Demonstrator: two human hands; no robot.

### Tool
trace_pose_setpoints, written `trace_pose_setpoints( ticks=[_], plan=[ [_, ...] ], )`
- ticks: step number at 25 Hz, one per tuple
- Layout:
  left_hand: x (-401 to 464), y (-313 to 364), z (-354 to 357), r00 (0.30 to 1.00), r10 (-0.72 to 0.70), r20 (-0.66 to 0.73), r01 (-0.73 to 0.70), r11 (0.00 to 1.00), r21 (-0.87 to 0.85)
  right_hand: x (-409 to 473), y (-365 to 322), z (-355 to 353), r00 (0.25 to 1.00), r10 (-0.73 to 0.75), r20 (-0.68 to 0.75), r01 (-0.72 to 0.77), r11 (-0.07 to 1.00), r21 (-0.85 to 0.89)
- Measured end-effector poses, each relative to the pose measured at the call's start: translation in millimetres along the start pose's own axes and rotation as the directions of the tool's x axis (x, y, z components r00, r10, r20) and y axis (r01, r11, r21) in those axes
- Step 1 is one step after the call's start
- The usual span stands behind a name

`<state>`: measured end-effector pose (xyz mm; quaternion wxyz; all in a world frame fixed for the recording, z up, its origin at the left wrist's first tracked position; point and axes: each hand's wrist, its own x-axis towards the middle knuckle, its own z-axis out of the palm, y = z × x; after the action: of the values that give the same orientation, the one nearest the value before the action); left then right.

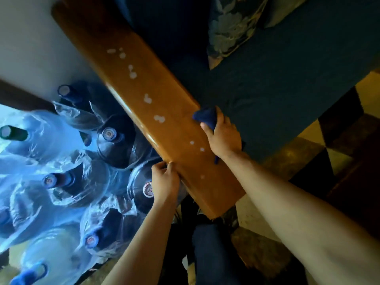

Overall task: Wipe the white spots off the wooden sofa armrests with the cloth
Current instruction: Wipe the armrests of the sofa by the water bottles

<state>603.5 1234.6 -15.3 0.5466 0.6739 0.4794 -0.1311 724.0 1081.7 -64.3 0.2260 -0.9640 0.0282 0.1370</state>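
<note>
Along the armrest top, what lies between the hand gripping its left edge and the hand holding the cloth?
In the head view, bare wood with two small white spots separates the left hand from the right hand.

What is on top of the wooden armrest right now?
White spots dot the armrest. The right hand presses a blue cloth on it; wood under them is hidden. The left hand grips its edge.

Your armrest [144,103] is varnished wood, smooth and glossy, with a bright sheen along its edge and matt white spots [159,118] on top. Your cloth [205,117] is soft, dark blue and matt. The sofa cushion [277,79] is matt woven fabric; the water jugs [115,140] are glossy translucent plastic.
</note>
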Motion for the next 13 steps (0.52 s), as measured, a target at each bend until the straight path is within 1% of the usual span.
trace_pose_setpoints(
  ticks=[1,3,4,5,6,7,9,11,13],
  plan=[
    [4,4,-4,1.0,0.0,-0.011,0.0,0.999,-0.034,2,-8,2,0.998,-0.056,-0.009,0.055,0.998,-0.02],
    [14,5,-11,1.0,0.004,-0.001,-0.004,0.998,-0.068,-16,-4,-3,0.98,-0.196,0.038,0.199,0.973,-0.12],
    [18,5,-14,1.0,-0.016,0.014,0.018,0.997,-0.081,-38,6,-6,0.957,-0.274,0.095,0.287,0.939,-0.189],
    [21,3,-17,0.998,-0.041,0.039,0.045,0.993,-0.105,-67,17,-9,0.931,-0.33,0.159,0.359,0.907,-0.222],
    [21,1,-17,0.997,-0.059,0.057,0.067,0.986,-0.15,-97,28,-11,0.917,-0.345,0.201,0.386,0.893,-0.23],
    [20,1,-16,0.995,-0.082,0.065,0.093,0.978,-0.187,-124,39,-9,0.918,-0.335,0.214,0.381,0.895,-0.231],
    [19,0,-13,0.992,-0.108,0.057,0.119,0.962,-0.245,-151,47,-5,0.946,-0.259,0.196,0.305,0.916,-0.26],
    [20,-4,-10,0.991,-0.131,0.039,0.137,0.932,-0.335,-133,32,4,0.965,-0.234,0.119,0.261,0.907,-0.331],
    [26,-6,-9,0.985,-0.168,0.027,0.164,0.896,-0.413,-82,-2,13,0.964,-0.258,0.068,0.266,0.901,-0.342]
  ],
)
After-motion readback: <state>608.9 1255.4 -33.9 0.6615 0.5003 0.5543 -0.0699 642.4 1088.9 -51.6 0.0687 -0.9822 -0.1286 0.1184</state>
